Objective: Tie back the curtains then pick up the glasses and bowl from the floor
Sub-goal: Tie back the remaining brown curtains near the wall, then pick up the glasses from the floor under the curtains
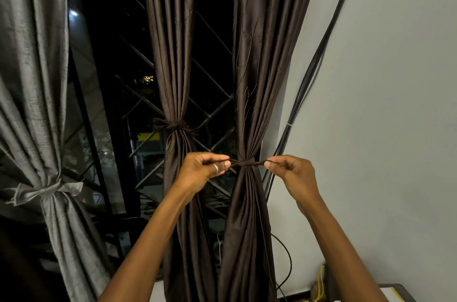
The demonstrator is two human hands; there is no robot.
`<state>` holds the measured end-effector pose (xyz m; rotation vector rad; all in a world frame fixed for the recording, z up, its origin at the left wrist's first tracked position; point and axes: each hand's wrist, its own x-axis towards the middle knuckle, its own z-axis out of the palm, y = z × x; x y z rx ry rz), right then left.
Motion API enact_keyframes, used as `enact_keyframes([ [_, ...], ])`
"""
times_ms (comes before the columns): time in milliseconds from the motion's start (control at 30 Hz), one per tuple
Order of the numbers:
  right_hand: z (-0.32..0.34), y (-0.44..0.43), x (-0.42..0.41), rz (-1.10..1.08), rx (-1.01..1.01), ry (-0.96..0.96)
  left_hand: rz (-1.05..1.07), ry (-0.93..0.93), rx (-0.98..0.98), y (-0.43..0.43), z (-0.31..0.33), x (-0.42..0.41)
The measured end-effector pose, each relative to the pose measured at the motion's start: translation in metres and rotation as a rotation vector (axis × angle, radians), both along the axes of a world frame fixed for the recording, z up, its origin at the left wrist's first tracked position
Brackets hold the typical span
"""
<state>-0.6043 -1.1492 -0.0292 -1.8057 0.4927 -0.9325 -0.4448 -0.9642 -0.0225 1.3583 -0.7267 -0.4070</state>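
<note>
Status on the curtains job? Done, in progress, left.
Done: the grey curtain and the middle brown curtain are knotted back. In hand: the left hand and right hand pinch the ends of the tie band, taut around the right brown curtain. Left: the glasses and bowl, neither in view.
</note>
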Motion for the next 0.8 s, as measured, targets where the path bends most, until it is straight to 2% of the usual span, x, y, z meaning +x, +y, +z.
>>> enact_keyframes([
  [200, -0.004, 0.0, 0.001, 0.025, 0.038, 0.025, 0.031, -0.003, 0.035, 0.0, -0.001, -0.001],
  [400, -0.016, 0.007, -0.001, 0.017, 0.208, -0.007, 0.061, 0.048, 0.083, 0.006, -0.018, -0.007],
  [600, -0.059, 0.018, -0.006, 0.022, 0.37, 0.017, 0.136, 0.149, 0.219, 0.018, -0.068, -0.02],
  [800, -0.132, 0.041, -0.007, 0.125, 0.504, 0.204, 0.256, 0.285, 0.334, 0.046, -0.138, -0.056],
])
